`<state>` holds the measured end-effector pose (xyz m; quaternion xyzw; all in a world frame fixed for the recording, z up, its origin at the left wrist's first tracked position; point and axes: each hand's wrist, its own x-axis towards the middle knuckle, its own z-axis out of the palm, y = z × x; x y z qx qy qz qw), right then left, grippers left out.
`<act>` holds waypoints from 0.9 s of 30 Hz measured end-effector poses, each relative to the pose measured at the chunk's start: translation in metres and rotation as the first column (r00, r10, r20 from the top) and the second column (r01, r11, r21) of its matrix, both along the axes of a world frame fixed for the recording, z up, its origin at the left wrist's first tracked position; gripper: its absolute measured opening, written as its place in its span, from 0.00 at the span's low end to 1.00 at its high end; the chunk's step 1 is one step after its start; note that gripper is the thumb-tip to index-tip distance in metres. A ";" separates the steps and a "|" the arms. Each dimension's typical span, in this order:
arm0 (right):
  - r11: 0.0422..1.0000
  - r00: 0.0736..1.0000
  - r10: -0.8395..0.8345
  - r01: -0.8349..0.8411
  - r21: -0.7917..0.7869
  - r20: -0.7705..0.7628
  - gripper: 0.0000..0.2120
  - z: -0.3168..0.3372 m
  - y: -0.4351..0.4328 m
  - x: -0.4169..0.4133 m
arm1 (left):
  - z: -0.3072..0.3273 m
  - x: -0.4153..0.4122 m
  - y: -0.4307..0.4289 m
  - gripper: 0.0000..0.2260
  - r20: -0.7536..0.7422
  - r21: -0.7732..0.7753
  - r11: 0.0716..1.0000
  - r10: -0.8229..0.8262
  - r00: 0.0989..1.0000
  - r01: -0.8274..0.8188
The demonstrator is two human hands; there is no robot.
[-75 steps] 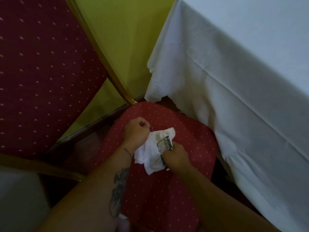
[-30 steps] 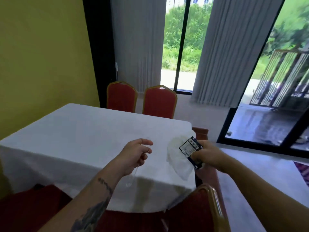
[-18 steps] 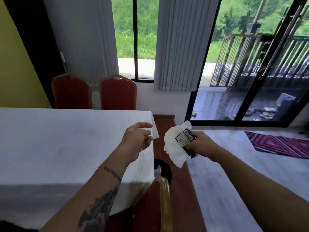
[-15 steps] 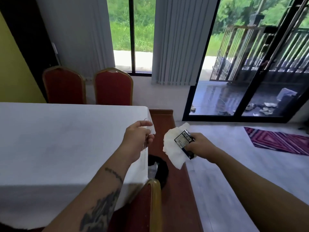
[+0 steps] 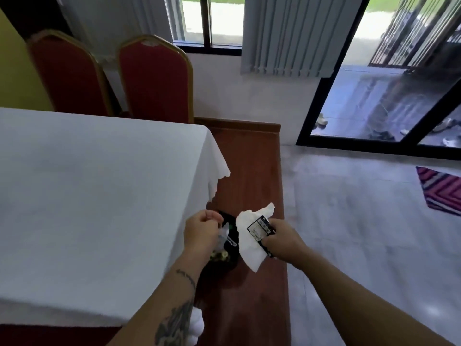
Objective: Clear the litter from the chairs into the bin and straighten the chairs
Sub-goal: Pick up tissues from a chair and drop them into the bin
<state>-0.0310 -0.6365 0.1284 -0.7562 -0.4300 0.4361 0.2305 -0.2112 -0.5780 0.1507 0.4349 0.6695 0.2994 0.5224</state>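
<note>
A table point(image 5: 87, 196) under a white cloth fills the left of the view, its near corner hanging down beside a strip of brown wooden floor point(image 5: 249, 171). To the right of that strip pale tiles point(image 5: 361, 221) are seen, running up to a black-framed glass door point(image 5: 389, 101), with a striped rug point(image 5: 441, 191) at the right edge. Two red chairs point(image 5: 154, 78) with gold frames are set side by side at the far side of the table, their backs upright against the wall under grey blinds point(image 5: 287, 33).

A black bin point(image 5: 230, 260) is placed on the wooden strip just beside the table corner; much of it is hidden by the left forearm, and some litter is made out inside it, too blurred to name.

The right hand point(image 5: 282, 239) is held above the wooden strip, just right of the bin, and is closed on a white tissue point(image 5: 249, 242) and a dark wrapper point(image 5: 260, 229) with a printed label. The wrapper is pressed flat against the tissue, which droops below the fingers.

The left hand point(image 5: 202, 232) is held over the bin with its fingers curled together, pinching a clear plastic piece point(image 5: 224, 236) that hangs below it toward the bin's mouth; what the piece is cannot be told.
</note>
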 end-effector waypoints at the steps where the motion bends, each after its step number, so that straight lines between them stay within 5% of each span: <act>1: 1.000 1.000 0.010 -0.010 -0.015 0.008 0.08 -0.009 0.008 0.003 | -0.012 0.003 0.000 0.14 -0.040 -0.011 1.000 0.002 0.999 -0.002; 9: 0.982 0.994 0.106 -0.102 -0.160 0.017 0.07 -0.126 0.089 0.010 | -0.149 0.025 0.051 0.12 -0.272 -0.097 0.994 0.030 0.962 -0.059; 17: 0.964 0.991 0.134 -0.132 -0.231 -0.009 0.00 -0.283 0.161 0.002 | -0.296 0.039 0.118 0.11 -0.201 -0.219 0.901 0.333 0.921 -0.374; 21: 0.941 0.988 0.124 -0.148 -0.304 -0.096 0.03 -0.337 0.187 -0.009 | -0.344 0.038 0.138 0.15 -0.088 -0.364 0.869 0.328 0.941 -0.337; 24: 0.905 0.974 0.158 -0.207 -0.371 -0.160 0.30 -0.364 0.198 -0.014 | -0.370 0.034 0.137 0.19 -0.039 -0.455 0.857 0.254 0.966 -0.244; 27: 0.902 0.979 0.173 -0.202 -0.381 -0.109 0.30 -0.362 0.194 -0.013 | -0.381 0.027 0.133 0.16 -0.100 -0.504 0.820 0.257 0.961 -0.272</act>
